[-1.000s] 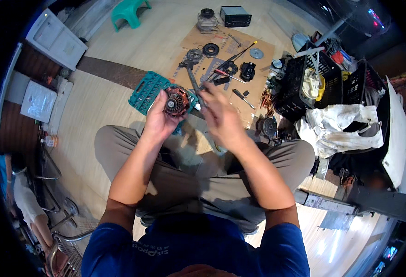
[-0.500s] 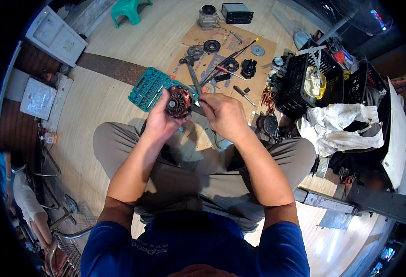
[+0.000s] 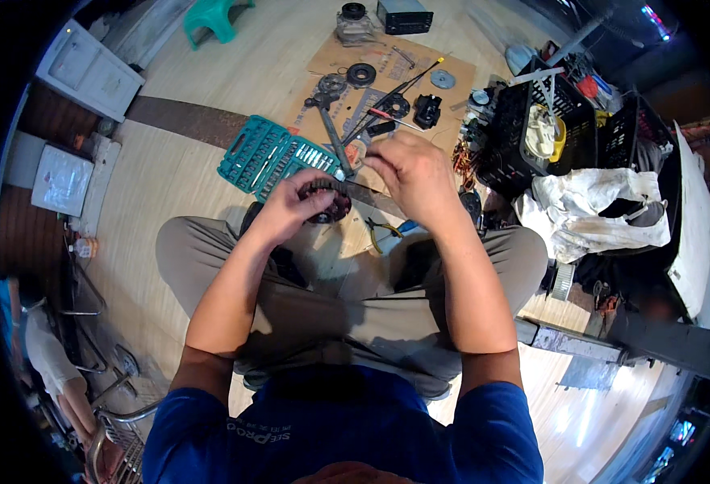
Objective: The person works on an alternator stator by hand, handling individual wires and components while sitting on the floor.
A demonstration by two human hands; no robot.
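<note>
My left hand (image 3: 294,211) is closed around a round dark motor rotor (image 3: 332,203) with reddish copper windings, holding it tilted on its side above the floor. To its right, my right hand (image 3: 411,173) hangs with thumb and forefinger pinched together; whatever is between them is too small to make out. A hammer (image 3: 335,133) lies just beyond both hands, its handle pointing toward me. An open green socket set case (image 3: 250,149) rests on the floor by my left hand. Pliers with yellow and blue handles (image 3: 387,231) lie below my right hand.
A cardboard sheet (image 3: 387,60) ahead bears a black ring (image 3: 361,75), a red screwdriver (image 3: 391,118) and a black plastic part (image 3: 427,111). Black crates (image 3: 524,149) and a white cloth (image 3: 589,214) stand at right. A green stool (image 3: 212,22) is far left.
My left hand has turned the rotor from facing up to on edge and moved it slightly nearer me. My right hand has drawn away from it, up and to the right.
</note>
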